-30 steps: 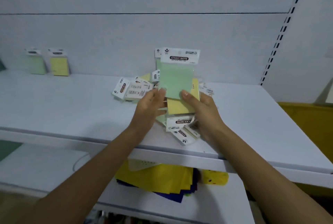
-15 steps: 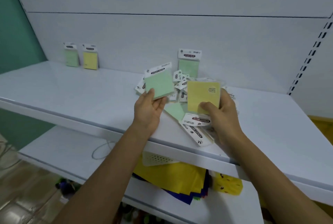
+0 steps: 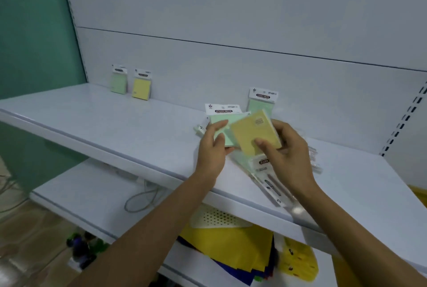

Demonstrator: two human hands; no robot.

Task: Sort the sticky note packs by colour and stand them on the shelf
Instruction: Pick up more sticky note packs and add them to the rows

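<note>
My left hand (image 3: 213,145) holds a green sticky note pack (image 3: 223,125) with a white header card, upright above the white shelf (image 3: 115,122). My right hand (image 3: 285,150) holds a yellow pack (image 3: 253,133), tilted and overlapping the green one's right edge. Under and behind both hands lies a loose pile of packs (image 3: 269,171); one green pack (image 3: 262,104) leans on the back wall there. At the shelf's far left a green pack (image 3: 119,80) and a yellow pack (image 3: 141,85) stand side by side against the wall.
A lower shelf (image 3: 87,192) carries a looped white cable (image 3: 143,199), yellow and blue sheets (image 3: 231,247) and a white perforated item (image 3: 217,218). A green wall (image 3: 34,32) is at the left. A slotted upright (image 3: 406,115) runs along the right.
The two packs have come together and now overlap; half a second ago my hands held them apart. The view has swung further left, showing more green wall.
</note>
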